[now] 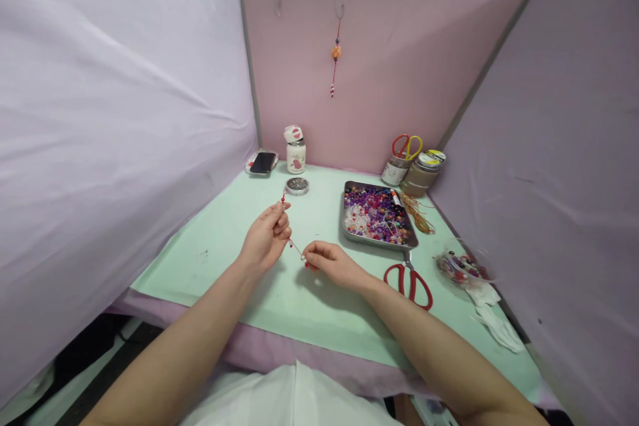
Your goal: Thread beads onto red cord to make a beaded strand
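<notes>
A thin red beaded cord [295, 247] runs between my two hands above the table. My left hand [266, 236] is closed on its upper part, with a few red beads poking out above the fingertips. Lower and to the right, my right hand [332, 263] pinches the cord's other end, where a red bead shows under the fingers. Right of my hands lies a metal tray [377, 247] full of purple, clear, red and orange beads. Scissors with red handles [412, 285] rest below the tray, their blades partly against its edge.
A round tin [297, 186], a white jar [296, 157] and a phone [263, 162] stand at the back left. Jars [420, 176], one holding scissors, are at the back right. A bag of beads [462, 267] lies right. A beaded charm [336, 53] hangs from a hook.
</notes>
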Available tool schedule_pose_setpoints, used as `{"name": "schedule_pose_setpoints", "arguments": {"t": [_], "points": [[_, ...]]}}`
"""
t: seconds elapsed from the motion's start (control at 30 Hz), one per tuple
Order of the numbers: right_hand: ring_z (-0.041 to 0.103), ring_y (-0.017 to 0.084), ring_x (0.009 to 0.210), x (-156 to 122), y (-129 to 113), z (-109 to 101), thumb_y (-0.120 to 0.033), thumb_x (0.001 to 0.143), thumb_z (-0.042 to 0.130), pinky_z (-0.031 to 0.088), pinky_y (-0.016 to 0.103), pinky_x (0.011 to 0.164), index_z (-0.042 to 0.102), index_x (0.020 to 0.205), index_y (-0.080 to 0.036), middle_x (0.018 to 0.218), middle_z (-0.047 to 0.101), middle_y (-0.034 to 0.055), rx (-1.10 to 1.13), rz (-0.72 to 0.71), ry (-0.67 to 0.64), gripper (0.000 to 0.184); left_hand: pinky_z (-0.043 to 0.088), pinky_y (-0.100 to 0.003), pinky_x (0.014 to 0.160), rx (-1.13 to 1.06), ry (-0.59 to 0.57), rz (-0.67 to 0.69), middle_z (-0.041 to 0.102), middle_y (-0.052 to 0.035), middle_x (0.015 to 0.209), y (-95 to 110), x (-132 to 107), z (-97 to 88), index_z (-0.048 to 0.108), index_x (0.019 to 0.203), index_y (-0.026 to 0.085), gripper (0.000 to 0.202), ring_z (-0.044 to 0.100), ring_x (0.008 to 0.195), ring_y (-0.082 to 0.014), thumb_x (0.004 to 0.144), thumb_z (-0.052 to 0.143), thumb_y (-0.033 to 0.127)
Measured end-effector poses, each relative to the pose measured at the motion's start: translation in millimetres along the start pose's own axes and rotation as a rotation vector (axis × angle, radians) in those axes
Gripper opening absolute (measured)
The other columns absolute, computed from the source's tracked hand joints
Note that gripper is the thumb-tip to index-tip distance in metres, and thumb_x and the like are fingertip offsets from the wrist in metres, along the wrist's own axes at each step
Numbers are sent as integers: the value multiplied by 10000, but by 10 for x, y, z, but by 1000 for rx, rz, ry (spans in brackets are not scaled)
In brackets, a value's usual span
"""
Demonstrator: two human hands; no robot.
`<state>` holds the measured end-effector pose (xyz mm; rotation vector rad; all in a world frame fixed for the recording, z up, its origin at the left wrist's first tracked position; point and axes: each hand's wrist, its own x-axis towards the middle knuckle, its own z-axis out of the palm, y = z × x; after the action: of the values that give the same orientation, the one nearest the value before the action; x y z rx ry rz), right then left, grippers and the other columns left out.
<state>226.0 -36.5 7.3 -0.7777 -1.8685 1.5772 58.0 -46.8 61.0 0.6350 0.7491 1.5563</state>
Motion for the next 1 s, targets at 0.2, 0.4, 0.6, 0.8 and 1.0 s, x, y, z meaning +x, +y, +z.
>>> {"name": "schedule_pose_setpoints", "arguments": {"t": [0.2, 0.4, 0.6, 0.8, 1.0], "points": [[451, 101, 601, 6, 63, -33, -402, 831, 529, 357, 228, 564, 596, 910, -173, 698, 565, -7, -142, -12, 81, 252, 213, -159, 399, 295, 45, 157, 377, 66, 528, 563, 35, -253, 599, 820, 140, 232, 281, 425, -30, 741, 660, 350], [433, 96, 586, 6, 84, -44, -369, 849, 499, 344, 224, 554, 605, 856, -166, 685, 566, -9, -240, -37, 73, 229, 330, -199, 486, 1023, 474, 529, 525, 11, 617, 952, 473, -845, 606, 818, 169, 254, 446, 510, -86, 770, 582, 417], [449, 98, 605, -5, 88, -42, -332, 862, 485, 344, 228, 582, 606, 864, -172, 706, 585, -12, -296, -37, 41, 201, 393, -434, 859, 1898, 374, 136, 604, -175, 1115, 649, 788, -1211, 581, 1080, 152, 451, 529, 1061, -333, 700, 652, 386], [473, 108, 626, -10, 86, -45, -328, 860, 484, 356, 230, 596, 609, 851, -174, 710, 591, -9, -320, -48, 17, 198, 334, -447, 956, 1952, 137, 228, 547, -115, 1239, 217, 744, -973, 602, 1091, 212, 302, 453, 1178, -298, 822, 505, 311], [459, 108, 612, -11, 79, -40, -315, 853, 493, 351, 226, 580, 620, 814, -183, 699, 590, -13, -370, -65, 16, 187, 340, -443, 921, 1938, 14, 165, 566, -110, 1152, -24, 906, -665, 640, 1012, 219, 250, 453, 1134, -304, 802, 538, 308]]}}
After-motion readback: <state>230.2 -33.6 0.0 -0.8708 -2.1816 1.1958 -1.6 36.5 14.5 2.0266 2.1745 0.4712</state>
